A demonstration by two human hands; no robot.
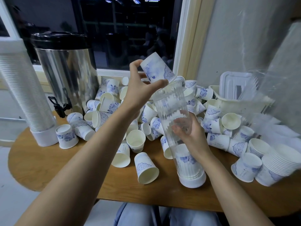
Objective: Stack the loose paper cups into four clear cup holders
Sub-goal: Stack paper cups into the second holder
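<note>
Beneath a dark window, a rounded wooden table [48, 160] carries a heap of loose paper cups [107, 103], white with blue flower prints, most lying on their sides. From where I stand, the person's left hand [141, 88] grips one paper cup [157, 68] upside down between thumb and curled fingers, its rim right at the open top of a clear cup holder [172, 108]. The holder leans towards the window on its white base, which rests on the table. A few nested cups [185, 160] sit at its bottom. The right hand [190, 134] wraps round the holder's lower half, fingers showing through the ribbed wall. At the left stands a filled holder [24, 95] beside a steel urn [68, 66]. A nested stack of cups [280, 162] lies at the right edge, and a white basket [228, 98] sits behind the heap.
</note>
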